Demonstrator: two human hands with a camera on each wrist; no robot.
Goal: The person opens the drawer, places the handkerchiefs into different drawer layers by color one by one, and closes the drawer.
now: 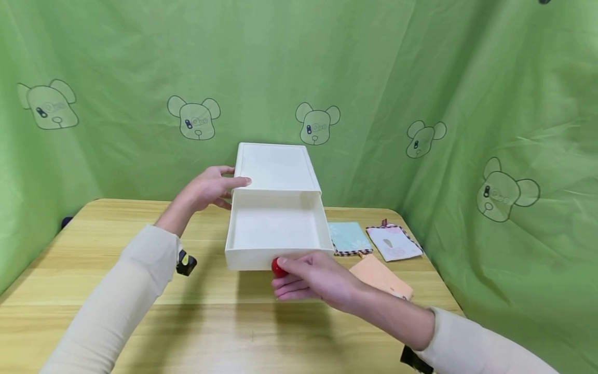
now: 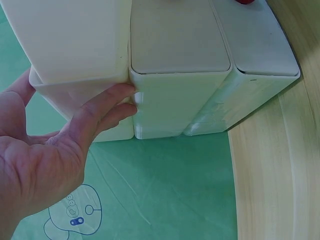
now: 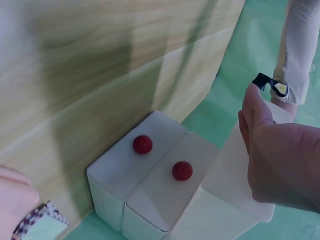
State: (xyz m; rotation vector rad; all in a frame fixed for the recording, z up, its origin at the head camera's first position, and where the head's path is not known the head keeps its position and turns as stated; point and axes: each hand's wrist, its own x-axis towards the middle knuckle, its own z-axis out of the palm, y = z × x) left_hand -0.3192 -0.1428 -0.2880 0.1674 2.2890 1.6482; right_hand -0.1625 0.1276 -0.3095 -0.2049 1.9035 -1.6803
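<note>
A white drawer chest (image 1: pixel 275 165) stands on the table, with its top drawer (image 1: pixel 252 258) pulled far out and its bare white bottom showing. At the drawer's front my right hand (image 1: pixel 327 278) pinches the round red knob (image 1: pixel 279 268) between thumb and finger. My left hand (image 1: pixel 210 188) rests on the chest's left side, thumb on the top edge and fingers laid along the wall. In the right wrist view, two lower drawers with red knobs (image 3: pixel 142 144) are closed; my right hand (image 3: pixel 280 160) hides its own knob there.
On the wooden table (image 1: pixel 117 280), right of the chest, lie a light blue cloth (image 1: pixel 350 238), a white patterned cloth (image 1: pixel 394 244) and an orange cloth (image 1: pixel 380 275). A green curtain (image 1: pixel 261 62) with printed bear heads hangs behind and along the sides.
</note>
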